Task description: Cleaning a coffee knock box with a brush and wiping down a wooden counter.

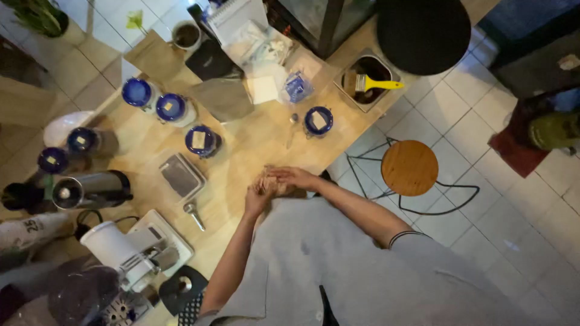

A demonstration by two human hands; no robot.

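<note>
Pale wooden desk (254, 145), seen from a head-worn camera looking down, carries coffee gear from left to right: a brushed steel cylinder with a black handle (90, 190) lying on its side, a white electric grinder (124, 250) near the lower edge, four round jars with blue lids (175, 108) standing upright in a loose row, a flat grey rectangular scale (180, 175) and, just below it, a small metal scoop (193, 214).

At the desk's near edge the person's left hand (260, 196) and right hand (293, 177) meet, palms pressed together with the right laid over the left; whatever lies between them is hidden, and it cannot be told whether they hold anything. If something is cupped there, it is judged small and light, best kept in the hollow of the palms rather than pinched.

Nearest the hands, up the desk and well apart from them, stands a fifth small glass jar with a blue lid and pale label (318, 119). It looks rigid, smooth and breakable, likely light enough for one hand, and best gripped round its sides below the lid. Beside it lies a thin metal spoon (293, 127).

Farther right, a yellow-handled brush (374, 83) rests in a square metal bin (347, 90); a round wooden stool on black wire legs (409, 168) stands on the white tiled floor (483, 199).
</note>
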